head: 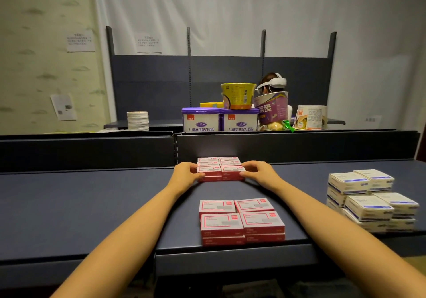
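A block of small red-and-white boxes (pixel 220 168), two layers high, stands far back on the dark blue shelf (pixel 92 205) against its back panel. My left hand (pixel 186 172) grips the block's left side with curled fingers, and my right hand (pixel 255 171) grips its right side the same way. A second block of the same red boxes (pixel 241 220), also two layers, sits near the shelf's front edge between my forearms.
Stacked white boxes with blue labels (pixel 371 199) stand at the right of the shelf. Behind the back panel are two purple-lidded milk powder tubs (pixel 220 119), instant noodle cups (pixel 238 96), a stack of white round tins (pixel 137 120) and a person wearing a headset (pixel 273 83).
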Available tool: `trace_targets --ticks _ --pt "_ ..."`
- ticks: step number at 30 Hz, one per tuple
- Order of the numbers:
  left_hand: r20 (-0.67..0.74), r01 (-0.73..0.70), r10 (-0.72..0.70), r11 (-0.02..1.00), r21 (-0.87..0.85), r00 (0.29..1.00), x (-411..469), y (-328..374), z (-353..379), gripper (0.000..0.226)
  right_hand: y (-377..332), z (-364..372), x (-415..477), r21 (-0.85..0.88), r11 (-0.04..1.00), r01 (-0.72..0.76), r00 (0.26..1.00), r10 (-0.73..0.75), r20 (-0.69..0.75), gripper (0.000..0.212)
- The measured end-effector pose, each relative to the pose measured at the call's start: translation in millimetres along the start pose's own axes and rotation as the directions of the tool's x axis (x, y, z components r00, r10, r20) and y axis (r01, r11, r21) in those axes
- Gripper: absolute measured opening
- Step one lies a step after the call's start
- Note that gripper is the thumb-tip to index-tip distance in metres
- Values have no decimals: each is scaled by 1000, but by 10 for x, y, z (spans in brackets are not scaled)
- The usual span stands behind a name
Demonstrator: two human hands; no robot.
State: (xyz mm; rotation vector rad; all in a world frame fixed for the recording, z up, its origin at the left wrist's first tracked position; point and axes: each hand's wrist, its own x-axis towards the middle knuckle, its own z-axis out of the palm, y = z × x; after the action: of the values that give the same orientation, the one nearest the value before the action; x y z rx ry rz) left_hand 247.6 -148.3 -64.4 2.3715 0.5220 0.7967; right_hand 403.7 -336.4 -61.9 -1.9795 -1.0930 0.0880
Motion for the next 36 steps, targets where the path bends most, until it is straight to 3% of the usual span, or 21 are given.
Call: trace_targets --ticks 4,7,10,13,17,23,30,36 --pt "-75 21 -20 1000 4 997 -13 116 -88 32 -63 -30 -10 -40 999 1 1000 -2 -26 49" --pt "-178 -8 -31 977 -213 984 -139 379 -259 45 -273 -120 -141 49 998 46 987 -37 -159 53" --pt "-42 -92 84 958 -272 996 -418 559 -386 39 -494 -217 -453 172 980 97 994 -87 -67 39" --pt "111 -132 161 963 -233 981 -754 604 -471 21 -543 -292 -819 161 979 126 987 -140 82 20" --pt "144 -135 163 973 -189 976 -1140 587 -567 8 -477 -411 -1256 128 990 66 988 -82 128 6" --pt "231 -124 146 987 -106 962 -1481 570 -624 19 -454 -497 -1649 64 997 52 983 -62 173 34" --pt "292 -134 129 991 0 948 -1587 587 -613 36 -459 -495 -1743 33 999 5 972 -13 236 38" --pt "192 -95 127 982 -165 973 -1460 701 -747 25 -403 -476 -1737 113 994 -2 979 -21 202 38"
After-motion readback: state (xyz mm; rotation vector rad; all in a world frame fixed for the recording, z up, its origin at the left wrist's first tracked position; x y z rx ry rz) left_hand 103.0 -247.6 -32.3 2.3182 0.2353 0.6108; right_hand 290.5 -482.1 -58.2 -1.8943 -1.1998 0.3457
